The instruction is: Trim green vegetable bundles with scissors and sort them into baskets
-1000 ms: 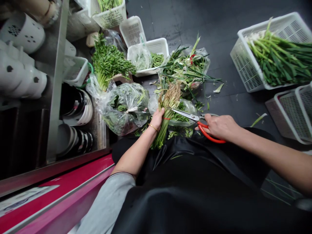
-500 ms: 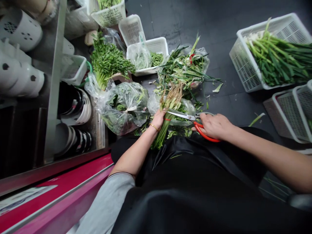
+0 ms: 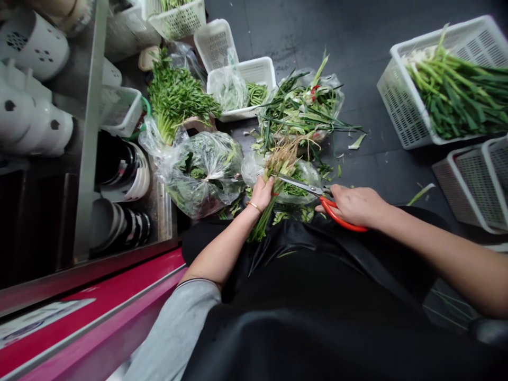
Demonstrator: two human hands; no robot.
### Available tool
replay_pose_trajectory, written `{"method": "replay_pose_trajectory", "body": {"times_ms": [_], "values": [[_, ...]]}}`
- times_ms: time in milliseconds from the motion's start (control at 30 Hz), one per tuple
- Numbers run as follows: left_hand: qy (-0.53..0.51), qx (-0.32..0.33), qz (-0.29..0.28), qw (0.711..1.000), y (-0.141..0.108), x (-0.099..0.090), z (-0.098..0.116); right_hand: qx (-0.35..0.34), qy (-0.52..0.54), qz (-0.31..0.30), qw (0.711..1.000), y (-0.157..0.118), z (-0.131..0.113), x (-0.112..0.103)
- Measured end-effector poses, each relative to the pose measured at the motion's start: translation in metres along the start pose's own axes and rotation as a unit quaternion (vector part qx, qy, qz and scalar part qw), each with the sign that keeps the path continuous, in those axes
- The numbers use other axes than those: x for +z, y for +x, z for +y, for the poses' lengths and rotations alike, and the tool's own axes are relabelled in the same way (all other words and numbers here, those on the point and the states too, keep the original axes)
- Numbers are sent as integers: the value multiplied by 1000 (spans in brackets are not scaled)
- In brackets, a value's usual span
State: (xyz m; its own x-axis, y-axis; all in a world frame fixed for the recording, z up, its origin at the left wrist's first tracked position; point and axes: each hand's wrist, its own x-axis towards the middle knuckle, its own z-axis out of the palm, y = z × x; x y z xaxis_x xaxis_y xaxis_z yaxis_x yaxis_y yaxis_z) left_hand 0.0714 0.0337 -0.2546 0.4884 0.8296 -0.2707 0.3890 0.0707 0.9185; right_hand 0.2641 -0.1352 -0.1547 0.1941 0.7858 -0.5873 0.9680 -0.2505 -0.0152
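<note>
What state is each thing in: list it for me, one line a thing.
Bunch of greens: bound with a red band, roots on
Left hand: closed around the bunch
Scissors: held, blades at the bunch; open or shut unclear
Right hand: gripping the scissors
Big bag: full, gathered at the top
Right-hand basket: upright, holding spring onions
Leaf heap: loose, tangled
Dishes: stacked

We look out from the wearer's head, forward and steeply down: the dark apron (image 3: 317, 317) lies nearest us, the left hand (image 3: 262, 194) and right hand (image 3: 355, 205) farther, the floor (image 3: 337, 37) farthest, a metal rack (image 3: 91, 132) at left.
</note>
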Motion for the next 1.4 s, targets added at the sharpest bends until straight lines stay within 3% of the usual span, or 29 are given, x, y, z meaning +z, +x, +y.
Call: {"method": "replay_pose_trajectory", "body": {"times_ms": [100, 233, 333, 600, 800, 1000, 1133, 1233, 1400], "values": [[115, 8, -4, 993, -8, 2, 9, 3, 13, -13, 1000, 1, -6, -5], [271, 45, 2, 962, -19, 10, 13, 15, 24, -25, 999, 6, -19, -9], [320, 44, -7, 946, -21, 15, 12, -3, 45, -25, 999, 11, -23, -3], [317, 63, -21, 946, -17, 13, 8, -20, 105, -55, 993, -1, 3, 23], [292, 94, -28, 951, -23, 16, 8, 24, 108, -59, 992, -3, 5, 9], [279, 92, -22, 956, -26, 18, 11, 20, 74, -70, 995, 7, 1, -6], [300, 79, -35, 950, -28, 19, 13, 5, 89, -67, 994, 14, 0, -6], [295, 85, -34, 951, -27, 18, 11, 22, 60, -27, 998, 15, 0, -3], [261, 87, -36, 961, -13, 10, 5, 18, 65, -2, 998, 0, 12, 2]]}}
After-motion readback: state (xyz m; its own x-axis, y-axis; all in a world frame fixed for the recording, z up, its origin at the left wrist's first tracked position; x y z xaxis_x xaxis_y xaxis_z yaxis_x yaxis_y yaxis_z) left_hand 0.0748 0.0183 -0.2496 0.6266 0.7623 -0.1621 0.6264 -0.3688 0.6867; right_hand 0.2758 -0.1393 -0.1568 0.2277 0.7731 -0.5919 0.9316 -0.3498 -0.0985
